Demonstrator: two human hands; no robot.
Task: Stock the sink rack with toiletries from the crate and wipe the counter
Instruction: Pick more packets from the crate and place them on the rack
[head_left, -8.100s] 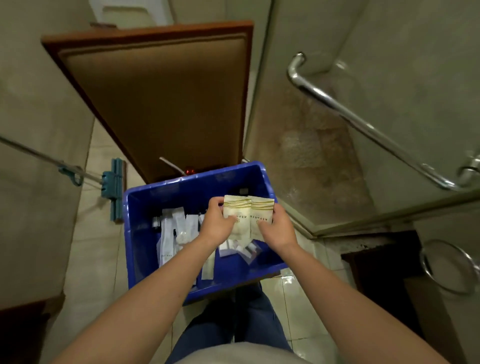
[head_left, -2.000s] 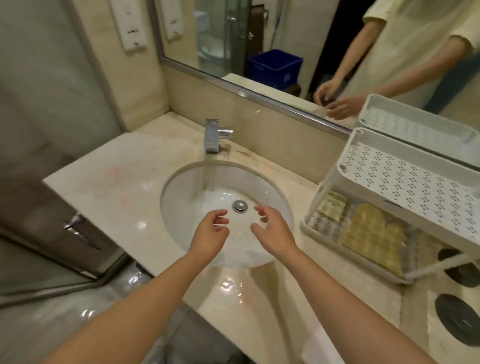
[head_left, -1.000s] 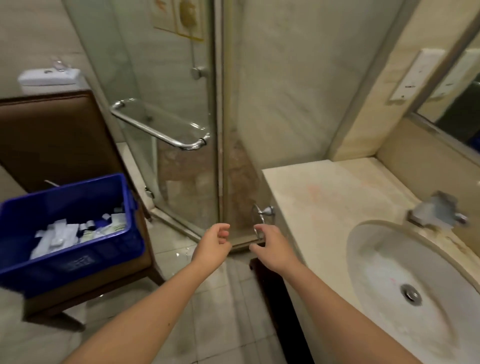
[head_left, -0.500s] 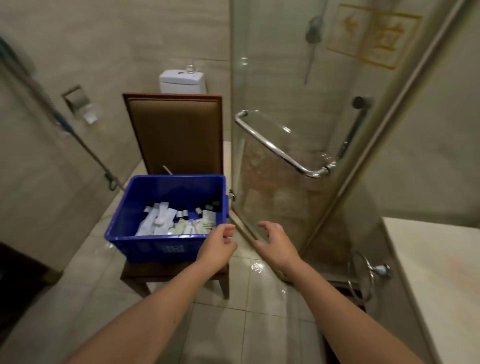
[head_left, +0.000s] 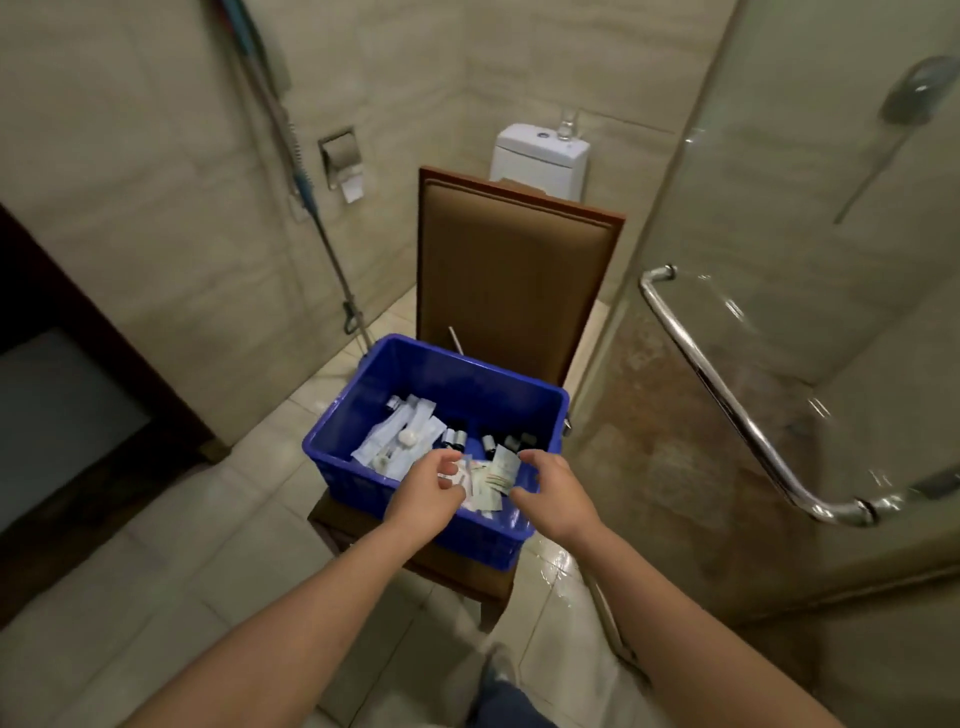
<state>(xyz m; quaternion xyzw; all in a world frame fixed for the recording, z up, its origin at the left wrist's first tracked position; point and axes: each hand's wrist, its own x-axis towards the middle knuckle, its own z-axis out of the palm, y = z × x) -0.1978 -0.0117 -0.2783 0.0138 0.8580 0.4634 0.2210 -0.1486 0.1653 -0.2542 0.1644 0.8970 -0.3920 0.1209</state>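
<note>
A person's two bare arms reach down over a blue crate that sits on the seat of a brown padded chair in a tiled bathroom. The left hand hovers over the crate's near rim at about 6 o'clock, fingers loosely curled and holding nothing. The right hand hangs just beside it at 5 o'clock, fingers spread and relaxed, also empty. Neither hand plainly touches the contents. Between the two hands lie cream sachets with faint printing, too small to read. White wrapped packets are heaped toward the crate's 9 o'clock side, and small dark bottles stand or lie near its middle; which of the two, the blur does not show. At 12 o'clock from the crate, behind the chair back, stands a white toilet tank with a clear drinking glass on its lid. A toilet paper holder is set into the wall at 11 o'clock, and a long mop handle leans against that wall. At 3 o'clock a glass shower door carries a chrome bar handle. The floor tiles near the chair's right leg shine as if wet.
</note>
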